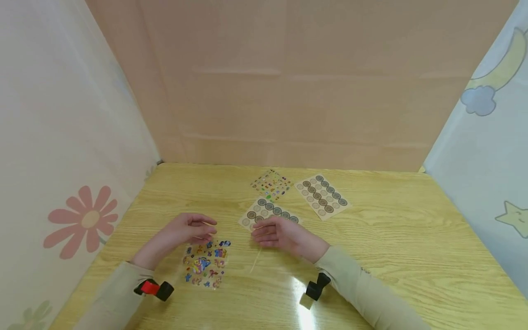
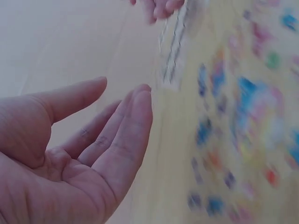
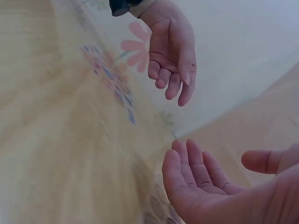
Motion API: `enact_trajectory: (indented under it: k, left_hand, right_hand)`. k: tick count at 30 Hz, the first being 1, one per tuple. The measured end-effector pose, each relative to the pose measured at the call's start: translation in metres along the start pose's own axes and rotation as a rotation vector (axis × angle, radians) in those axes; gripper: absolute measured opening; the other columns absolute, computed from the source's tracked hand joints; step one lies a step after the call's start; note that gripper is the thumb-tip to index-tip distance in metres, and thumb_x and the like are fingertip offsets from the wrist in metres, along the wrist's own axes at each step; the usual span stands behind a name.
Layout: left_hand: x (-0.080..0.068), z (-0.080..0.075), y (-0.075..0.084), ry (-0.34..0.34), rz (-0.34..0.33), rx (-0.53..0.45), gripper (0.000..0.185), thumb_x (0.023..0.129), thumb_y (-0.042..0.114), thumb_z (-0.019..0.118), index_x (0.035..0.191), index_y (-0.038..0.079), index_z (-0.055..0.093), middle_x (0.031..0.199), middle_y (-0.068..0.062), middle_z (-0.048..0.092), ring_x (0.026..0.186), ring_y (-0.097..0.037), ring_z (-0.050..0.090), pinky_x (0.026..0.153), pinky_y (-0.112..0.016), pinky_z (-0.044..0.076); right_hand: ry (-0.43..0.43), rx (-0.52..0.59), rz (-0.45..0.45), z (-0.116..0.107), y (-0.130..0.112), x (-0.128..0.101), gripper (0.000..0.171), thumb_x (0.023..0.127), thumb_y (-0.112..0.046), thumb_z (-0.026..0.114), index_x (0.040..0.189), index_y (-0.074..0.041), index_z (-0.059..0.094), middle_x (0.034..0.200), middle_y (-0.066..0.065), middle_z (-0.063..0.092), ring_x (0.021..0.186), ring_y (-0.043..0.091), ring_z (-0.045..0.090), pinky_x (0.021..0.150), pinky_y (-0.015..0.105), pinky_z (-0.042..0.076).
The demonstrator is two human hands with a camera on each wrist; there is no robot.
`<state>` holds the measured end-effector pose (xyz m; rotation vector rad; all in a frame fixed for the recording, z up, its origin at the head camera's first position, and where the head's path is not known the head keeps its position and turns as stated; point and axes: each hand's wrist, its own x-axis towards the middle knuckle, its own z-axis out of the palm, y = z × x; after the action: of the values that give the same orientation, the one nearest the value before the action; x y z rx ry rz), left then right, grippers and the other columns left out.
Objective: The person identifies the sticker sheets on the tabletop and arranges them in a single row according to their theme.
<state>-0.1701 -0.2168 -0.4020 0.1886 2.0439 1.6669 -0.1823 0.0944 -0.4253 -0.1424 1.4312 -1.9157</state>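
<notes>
We are hovering our left hand and right hand with relaxed fingers, gripping nothing, on either side of the colourful sticker sheet lying flat on the wooden table (both wrist views are blurring). A careless sweep could be nudging the round-label sheet beside our right fingers. We are reading no writing anywhere.

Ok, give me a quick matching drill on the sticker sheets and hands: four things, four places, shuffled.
Things:
1 colourful sheet
2 left hand
3 right hand
4 far-right dot sheet

Places:
A lies alone, far right
B over the near dot sheet's edge
C near table edge, between the forearms
D just above the colourful sheet's top

Pairs: 1-C, 2-D, 3-B, 4-A
</notes>
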Motion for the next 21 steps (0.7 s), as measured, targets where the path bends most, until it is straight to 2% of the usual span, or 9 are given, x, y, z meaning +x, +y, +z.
enact_trajectory:
  k: [3,7,14,21]
  left_hand:
    - [0.015,0.007,0.011,-0.043,0.033,-0.004,0.047,0.095,0.015,0.061,0.131,-0.013,0.047,0.115,-0.028,0.061,0.1,-0.037,0.063,0.086,-0.044,0.055]
    - [0.033,0.013,0.023,-0.052,0.066,-0.018,0.047,0.095,0.014,0.061,0.131,-0.012,0.047,0.12,-0.028,0.058,0.104,-0.037,0.062,0.088,-0.045,0.053]
    - [0.058,0.024,0.04,-0.057,0.067,-0.074,0.044,0.093,0.012,0.064,0.131,-0.005,0.051,0.133,-0.026,0.05,0.113,-0.035,0.057,0.092,-0.045,0.051]
    - [0.077,0.033,0.053,-0.055,0.079,-0.076,0.042,0.093,0.01,0.064,0.131,-0.004,0.052,0.129,-0.022,0.054,0.113,-0.035,0.057,0.091,-0.044,0.052]
  right_hand:
    - [-0.003,0.017,-0.02,-0.011,-0.011,0.001,0.05,0.101,-0.022,0.036,0.136,0.013,0.037,0.128,0.028,0.053,0.12,0.041,0.05,0.104,0.048,0.04]
    - [-0.003,0.038,-0.048,-0.024,-0.025,-0.001,0.052,0.101,-0.021,0.033,0.141,0.013,0.031,0.136,0.03,0.046,0.124,0.041,0.046,0.107,0.048,0.036]
    - [0.046,0.081,-0.098,-0.04,-0.049,-0.008,0.051,0.103,-0.021,0.031,0.142,0.012,0.028,0.14,0.032,0.039,0.128,0.042,0.041,0.108,0.047,0.035]
    - [0.076,0.103,-0.121,-0.059,-0.062,-0.009,0.053,0.103,-0.02,0.03,0.145,0.012,0.021,0.146,0.033,0.027,0.133,0.044,0.032,0.11,0.046,0.033]
